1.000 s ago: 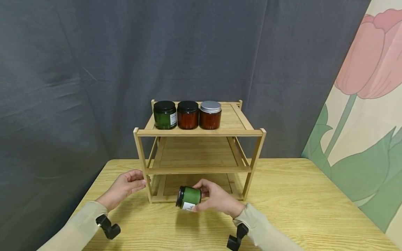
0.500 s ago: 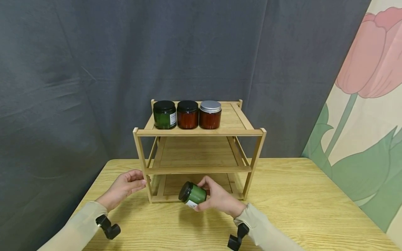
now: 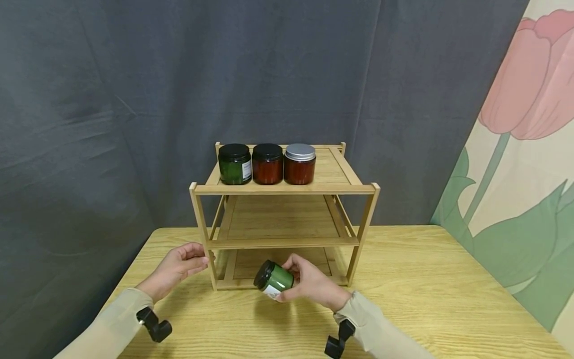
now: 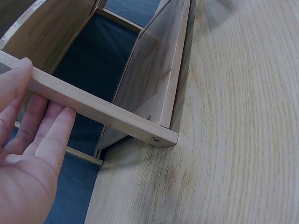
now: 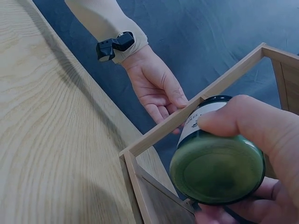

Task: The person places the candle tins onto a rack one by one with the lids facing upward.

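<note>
My right hand (image 3: pixel 309 283) grips a green glass jar (image 3: pixel 280 277) with a black lid and a white label. The jar is tilted, its lid toward the left, in front of the lowest shelf; the right wrist view shows its base (image 5: pixel 217 170) with the thumb across the label. At the left, my left hand (image 3: pixel 181 264) holds the front left post (image 4: pixel 105 109) of a wooden three-tier rack (image 3: pixel 282 243), thumb on one side and fingers on the other. On the top tier stand a green jar (image 3: pixel 235 164), an amber jar (image 3: pixel 268 164) and a silver-lidded amber jar (image 3: pixel 300 164).
The rack stands on a wood-grain table (image 3: pixel 421 289). A dark grey curtain (image 3: pixel 287 75) hangs behind, and a tulip-patterned cloth (image 3: pixel 520 164) covers the right side. Small black cameras (image 3: pixel 154 325) are strapped to both wrists.
The green jar in my right hand has turned, its lid rising and tipping toward the camera, then settling back slightly. My left hand stays on the post.
</note>
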A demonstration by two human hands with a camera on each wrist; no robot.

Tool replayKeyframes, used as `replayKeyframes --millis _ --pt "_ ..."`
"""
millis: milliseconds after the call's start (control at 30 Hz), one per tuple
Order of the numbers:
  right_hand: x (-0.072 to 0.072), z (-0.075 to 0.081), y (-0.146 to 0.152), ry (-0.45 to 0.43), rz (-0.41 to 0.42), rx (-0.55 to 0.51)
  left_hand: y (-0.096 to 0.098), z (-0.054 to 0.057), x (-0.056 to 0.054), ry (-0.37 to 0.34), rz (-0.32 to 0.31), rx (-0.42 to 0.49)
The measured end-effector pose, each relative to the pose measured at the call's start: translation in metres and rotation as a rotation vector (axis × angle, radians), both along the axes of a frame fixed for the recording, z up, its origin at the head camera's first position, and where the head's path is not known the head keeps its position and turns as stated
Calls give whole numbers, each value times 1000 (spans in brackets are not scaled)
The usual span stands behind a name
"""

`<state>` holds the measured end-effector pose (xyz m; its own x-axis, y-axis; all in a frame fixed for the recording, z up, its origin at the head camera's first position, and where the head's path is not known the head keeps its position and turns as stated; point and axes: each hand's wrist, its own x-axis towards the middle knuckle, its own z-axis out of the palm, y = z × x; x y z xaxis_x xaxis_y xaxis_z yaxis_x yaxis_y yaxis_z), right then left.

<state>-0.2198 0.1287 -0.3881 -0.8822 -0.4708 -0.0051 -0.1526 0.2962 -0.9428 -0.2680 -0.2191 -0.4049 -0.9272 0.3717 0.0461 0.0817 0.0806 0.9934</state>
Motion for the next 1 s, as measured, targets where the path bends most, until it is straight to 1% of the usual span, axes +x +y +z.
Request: replayKeyframes --millis 333,500,700,867,1000 --pt "-2 -2 -1 19 -3 -24 -1 0 -2 4 -6 2" --pt "-4 -3 -1 27 -21 -20 -1 0 -1 7 -4 -5" --pt "-5 -2 -2 31 -15 -13 -1 0 -1 5 -2 -2" --pt "-4 -1 -2 10 -6 -24 -1 0 -1 3 -1 -1" --pt "-4 0 -1 -5 -8 -7 -1 0 -1 0 0 1"
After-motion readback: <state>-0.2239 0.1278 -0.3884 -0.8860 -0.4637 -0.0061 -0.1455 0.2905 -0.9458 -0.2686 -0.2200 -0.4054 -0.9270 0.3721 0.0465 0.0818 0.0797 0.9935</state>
